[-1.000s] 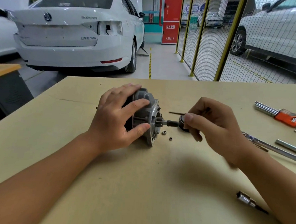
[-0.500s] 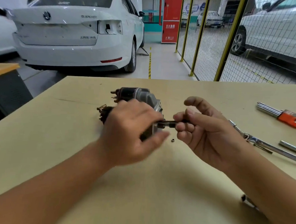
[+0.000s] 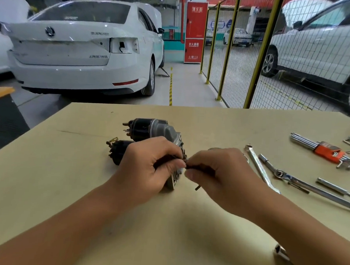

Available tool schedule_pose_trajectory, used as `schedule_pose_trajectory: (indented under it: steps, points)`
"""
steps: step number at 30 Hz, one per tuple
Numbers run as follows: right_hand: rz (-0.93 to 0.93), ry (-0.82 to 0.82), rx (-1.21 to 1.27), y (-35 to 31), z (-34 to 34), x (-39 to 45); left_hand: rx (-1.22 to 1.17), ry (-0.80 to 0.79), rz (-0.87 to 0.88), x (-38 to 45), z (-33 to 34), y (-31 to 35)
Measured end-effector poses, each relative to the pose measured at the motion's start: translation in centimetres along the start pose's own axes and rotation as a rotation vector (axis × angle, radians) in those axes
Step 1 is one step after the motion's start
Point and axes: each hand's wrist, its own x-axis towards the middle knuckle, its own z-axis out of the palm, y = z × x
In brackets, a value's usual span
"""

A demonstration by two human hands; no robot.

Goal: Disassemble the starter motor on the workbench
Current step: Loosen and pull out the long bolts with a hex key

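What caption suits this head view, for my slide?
Left hand steadies starter motor; right hand works a small tool.

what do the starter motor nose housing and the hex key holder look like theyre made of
Starter motor nose housing: seemingly cast aluminium, going by its dull grey matte look. Hex key holder: likely moulded plastic, being bright orange and smooth; the keys in it look like shiny plated steel.

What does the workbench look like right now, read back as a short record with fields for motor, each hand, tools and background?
motor: starter motor lying on the workbench
left hand: left hand grips the motor body
right hand: right hand pinches a thin dark tool at the motor's end face
tools: hex key set, ratchet wrench, spanner, socket
background: white car, yellow mesh fence
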Motion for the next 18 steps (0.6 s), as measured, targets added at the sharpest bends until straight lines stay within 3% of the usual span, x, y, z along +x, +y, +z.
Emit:
schedule_pose_trajectory:
  steps: [3, 6, 9, 14, 18]
  points:
    - [0.089, -0.205, -0.02, 0.1, -0.5, 0.5, -0.006, -0.011, 0.089, 0.1, -0.1, -0.6]
    - [0.223, -0.065, 0.243, 0.3, -0.9, 1.0, 0.098, 0.141, 0.065, 0.0, -0.9, -1.9]
    - [0.358, 0.102, 0.567, -0.2, -0.3, 1.9, 0.193, 0.288, -0.066, 0.0, -1.9, -3.4]
    - [0.435, 0.181, 0.648, -1.4, 1.5, 3.2, 0.113, 0.287, -0.201, -0.6, -2.0, -4.5]
    - [0.488, 0.173, 0.652, -1.3, 2.1, 3.5, 0.107, 0.276, -0.197, -0.7, -1.6, -4.5]
